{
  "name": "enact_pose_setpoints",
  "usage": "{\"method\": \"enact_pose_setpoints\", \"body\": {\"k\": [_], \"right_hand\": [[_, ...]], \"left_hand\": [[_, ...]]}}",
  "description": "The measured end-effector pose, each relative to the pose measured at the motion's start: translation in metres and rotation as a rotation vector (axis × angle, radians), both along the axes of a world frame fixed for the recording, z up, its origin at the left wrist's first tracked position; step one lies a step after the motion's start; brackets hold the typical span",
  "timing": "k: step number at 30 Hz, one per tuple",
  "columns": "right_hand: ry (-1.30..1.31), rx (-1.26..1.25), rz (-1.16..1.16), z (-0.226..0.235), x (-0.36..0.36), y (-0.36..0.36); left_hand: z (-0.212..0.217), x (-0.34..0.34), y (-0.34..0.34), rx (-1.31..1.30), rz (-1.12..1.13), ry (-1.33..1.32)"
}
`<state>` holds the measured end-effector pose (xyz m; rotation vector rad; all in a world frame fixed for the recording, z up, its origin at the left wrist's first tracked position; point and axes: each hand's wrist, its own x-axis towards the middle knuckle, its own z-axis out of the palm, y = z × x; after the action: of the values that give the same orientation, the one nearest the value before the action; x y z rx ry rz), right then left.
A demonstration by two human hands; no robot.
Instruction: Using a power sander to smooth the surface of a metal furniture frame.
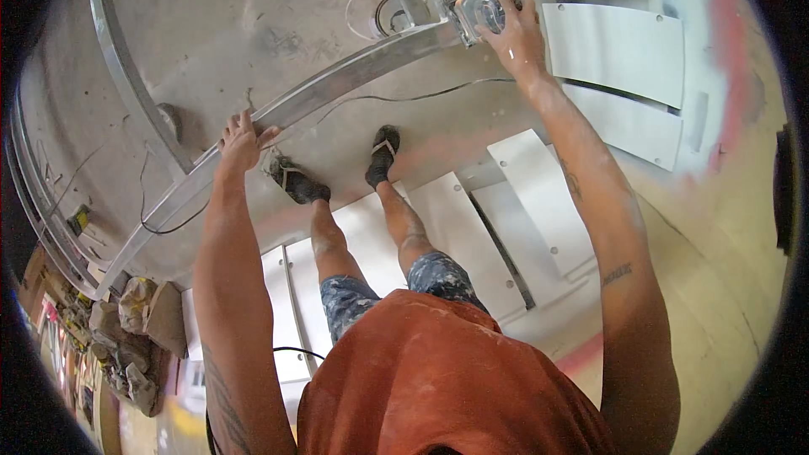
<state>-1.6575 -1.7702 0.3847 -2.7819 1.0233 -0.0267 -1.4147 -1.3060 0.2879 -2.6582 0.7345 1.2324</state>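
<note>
A long grey metal frame [354, 72] lies across the floor in front of me, its bars joined at corners. My left hand [241, 145] rests on its near bar, fingers spread over the top and thumb out to the side. At the far right corner of the frame, my right hand [516, 38] is closed around a palm-sized silver-grey tool [484, 13] with a rounded top. That tool sits against the end of the bar; its underside is hidden. A thin dark cable [421, 97] runs along the floor between my hands, passing behind my right forearm.
White panels with small holes lie to the right [619, 50] and under my legs [447, 227]. A round can [391, 15] stands inside the frame, beside the far bars. Dusty bags [126, 337] are piled at the lower left. My feet [383, 152] stand close to the near bar.
</note>
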Motion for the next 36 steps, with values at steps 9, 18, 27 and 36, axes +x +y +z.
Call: {"method": "enact_pose_setpoints", "body": {"k": [9, 18, 27, 36], "right_hand": [[-0.041, -0.035, 0.046, 0.000, 0.021, -0.014], [0.014, -0.040, 0.078, 0.002, -0.017, -0.004], [-0.008, -0.028, 0.068, 0.000, 0.006, -0.001], [0.000, -0.022, 0.014, -0.001, -0.002, -0.004]], "left_hand": [[-0.011, 0.000, 0.007, -0.006, -0.019, -0.014], [-0.006, 0.002, 0.007, -0.046, 0.011, 0.013], [-0.003, 0.003, 0.002, 0.001, 0.005, 0.006], [-0.006, 0.001, 0.004, -0.022, -0.016, -0.020]]}}
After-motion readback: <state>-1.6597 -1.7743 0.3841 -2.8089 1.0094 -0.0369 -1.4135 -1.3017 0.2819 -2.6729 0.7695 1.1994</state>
